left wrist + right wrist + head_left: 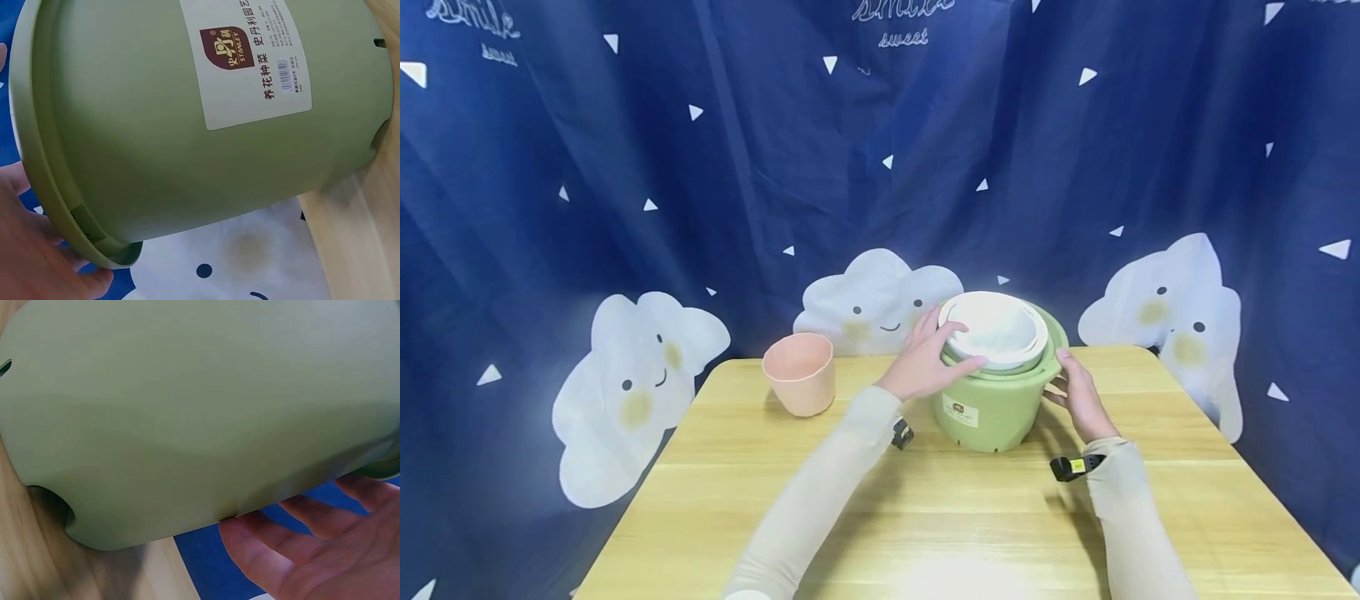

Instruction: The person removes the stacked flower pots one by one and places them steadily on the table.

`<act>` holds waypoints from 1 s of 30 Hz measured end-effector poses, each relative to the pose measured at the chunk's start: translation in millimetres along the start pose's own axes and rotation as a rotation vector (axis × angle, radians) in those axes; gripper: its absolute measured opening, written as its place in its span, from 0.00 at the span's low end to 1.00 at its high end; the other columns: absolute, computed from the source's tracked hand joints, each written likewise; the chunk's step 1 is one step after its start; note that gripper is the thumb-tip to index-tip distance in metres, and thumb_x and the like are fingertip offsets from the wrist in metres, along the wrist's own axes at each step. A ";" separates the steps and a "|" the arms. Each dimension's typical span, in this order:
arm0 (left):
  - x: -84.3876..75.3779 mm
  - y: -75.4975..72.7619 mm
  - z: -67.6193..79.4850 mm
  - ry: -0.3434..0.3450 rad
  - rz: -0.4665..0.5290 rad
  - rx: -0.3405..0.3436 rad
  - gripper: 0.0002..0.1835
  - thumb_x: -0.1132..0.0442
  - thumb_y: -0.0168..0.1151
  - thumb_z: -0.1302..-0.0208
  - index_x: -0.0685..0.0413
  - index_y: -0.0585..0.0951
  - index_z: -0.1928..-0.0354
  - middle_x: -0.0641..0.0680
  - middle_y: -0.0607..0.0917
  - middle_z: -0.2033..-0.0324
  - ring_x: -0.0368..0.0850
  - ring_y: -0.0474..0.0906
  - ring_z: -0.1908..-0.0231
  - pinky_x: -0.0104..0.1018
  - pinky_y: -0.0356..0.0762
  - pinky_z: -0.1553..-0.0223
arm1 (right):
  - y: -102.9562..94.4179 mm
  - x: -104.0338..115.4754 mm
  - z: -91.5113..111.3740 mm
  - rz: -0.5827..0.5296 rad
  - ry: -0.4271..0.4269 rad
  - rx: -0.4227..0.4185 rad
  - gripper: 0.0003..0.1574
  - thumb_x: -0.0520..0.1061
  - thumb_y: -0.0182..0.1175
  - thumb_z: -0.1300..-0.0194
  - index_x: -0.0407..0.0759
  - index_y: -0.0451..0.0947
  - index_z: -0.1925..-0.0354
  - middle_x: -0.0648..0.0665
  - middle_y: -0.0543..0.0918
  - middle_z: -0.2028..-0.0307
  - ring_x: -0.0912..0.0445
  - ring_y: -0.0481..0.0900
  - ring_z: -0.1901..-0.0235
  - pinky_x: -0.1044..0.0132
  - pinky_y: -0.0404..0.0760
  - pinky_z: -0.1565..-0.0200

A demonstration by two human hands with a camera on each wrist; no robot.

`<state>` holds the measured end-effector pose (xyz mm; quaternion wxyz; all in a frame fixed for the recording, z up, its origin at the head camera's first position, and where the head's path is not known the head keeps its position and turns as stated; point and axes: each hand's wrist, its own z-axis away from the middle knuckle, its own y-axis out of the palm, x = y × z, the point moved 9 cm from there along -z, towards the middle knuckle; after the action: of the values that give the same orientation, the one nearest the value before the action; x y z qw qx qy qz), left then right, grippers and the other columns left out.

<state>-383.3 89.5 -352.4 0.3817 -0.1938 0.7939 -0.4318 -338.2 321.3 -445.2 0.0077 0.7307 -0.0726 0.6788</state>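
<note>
A large green flowerpot (pixel 992 417) with a paper label stands upright on the table. Nested in its mouth is a white pot (pixel 996 325), its rim rising above the green one, and a green ring shows between them. Over the left side of the rims lies my left hand (pixel 925 362), thumb and index finger stretched across the white rim. In the left wrist view, other fingers (pixel 47 237) sit along the outside of the green rim. My right hand (pixel 1081 400) holds the green flowerpot's right side, thumb at its rim, fingertips (pixel 247 540) against the wall below.
A pink pot (pixel 801 383) stands upright at the back left of the wooden table (pixel 760 500). Behind the table's back edge hangs a blue curtain (pixel 760 183) printed with clouds and white triangles.
</note>
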 end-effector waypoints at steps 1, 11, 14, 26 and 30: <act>-0.8 -0.2 -0.5 0.003 -0.005 -0.002 0.36 0.22 0.51 0.44 0.34 0.72 0.41 0.51 0.47 0.21 0.51 0.41 0.21 0.56 0.48 0.23 | -0.4 0.7 0.0 -0.002 0.000 -0.001 0.45 0.71 0.31 0.25 0.45 0.54 0.25 0.38 0.63 0.30 0.77 0.76 0.54 0.77 0.80 0.53; -3.5 3.3 -0.8 0.010 -0.042 0.009 0.32 0.21 0.50 0.44 0.35 0.74 0.50 0.52 0.47 0.21 0.53 0.42 0.22 0.57 0.48 0.23 | -1.1 1.9 2.4 0.010 0.005 0.004 0.44 0.72 0.30 0.26 0.47 0.55 0.26 0.31 0.57 0.26 0.78 0.75 0.54 0.77 0.80 0.52; -3.2 3.2 -0.6 0.008 -0.044 0.006 0.31 0.22 0.51 0.44 0.36 0.74 0.53 0.54 0.49 0.22 0.53 0.43 0.22 0.57 0.48 0.23 | -1.3 1.3 3.7 0.000 0.010 0.003 0.44 0.71 0.31 0.26 0.46 0.55 0.26 0.35 0.60 0.27 0.78 0.76 0.54 0.77 0.80 0.52; -2.1 1.9 -3.1 0.011 -0.009 -0.012 0.30 0.25 0.55 0.44 0.40 0.72 0.56 0.57 0.52 0.23 0.53 0.46 0.22 0.57 0.46 0.22 | 0.1 -1.1 0.9 -0.005 0.009 0.002 0.44 0.72 0.32 0.26 0.47 0.54 0.25 0.36 0.61 0.28 0.78 0.76 0.54 0.77 0.80 0.52; -0.9 2.0 -3.6 0.006 0.003 -0.021 0.31 0.25 0.57 0.45 0.42 0.71 0.56 0.58 0.54 0.24 0.55 0.50 0.24 0.58 0.48 0.23 | 0.6 -1.9 0.7 -0.008 0.016 0.003 0.45 0.72 0.32 0.26 0.46 0.54 0.25 0.39 0.64 0.29 0.77 0.77 0.54 0.77 0.80 0.52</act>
<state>-385.4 93.2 -352.5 0.3778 -0.1955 0.7999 -0.4233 -337.7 320.8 -447.2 0.0099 0.7256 -0.0686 0.6846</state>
